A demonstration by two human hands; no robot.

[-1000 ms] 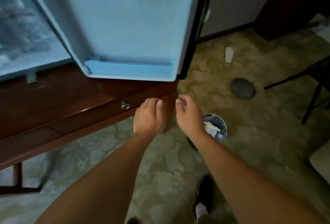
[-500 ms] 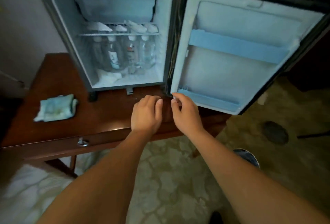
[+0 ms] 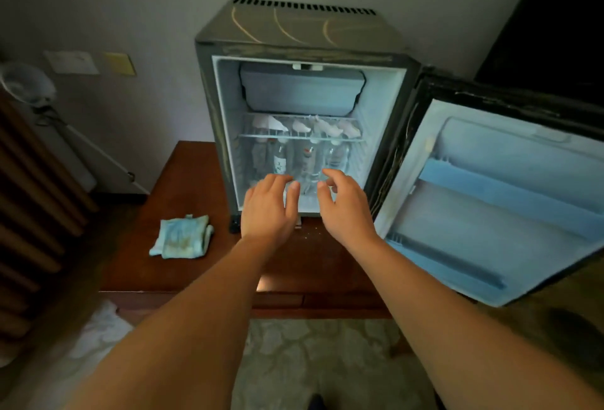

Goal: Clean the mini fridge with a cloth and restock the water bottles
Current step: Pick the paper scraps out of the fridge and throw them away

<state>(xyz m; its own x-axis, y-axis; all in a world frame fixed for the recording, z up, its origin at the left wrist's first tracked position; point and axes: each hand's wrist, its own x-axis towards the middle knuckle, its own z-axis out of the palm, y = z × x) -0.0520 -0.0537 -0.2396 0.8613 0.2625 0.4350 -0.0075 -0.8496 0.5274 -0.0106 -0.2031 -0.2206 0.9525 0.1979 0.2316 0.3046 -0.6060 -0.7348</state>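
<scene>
Left hand (image 3: pixel 268 207), right hand (image 3: pixel 346 208) rose to mini fridge (image 3: pixel 294 27) mouth, grips slack, empty; we judged water bottles (image 3: pixel 309 161) slick, grasp mid-body.

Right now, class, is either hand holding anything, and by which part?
Nothing is held. The left hand and right hand hover empty before the water bottles in the mini fridge.

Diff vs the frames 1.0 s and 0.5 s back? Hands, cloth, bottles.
Both hands moved forward from the front edge of the brown wooden table to the opening of the black mini fridge. The left hand and right hand hover before the clear plastic water bottles, holding nothing. Unchanged: folded pale blue cloth on the table, fridge door open, bottles standing under the wire shelf.
</scene>
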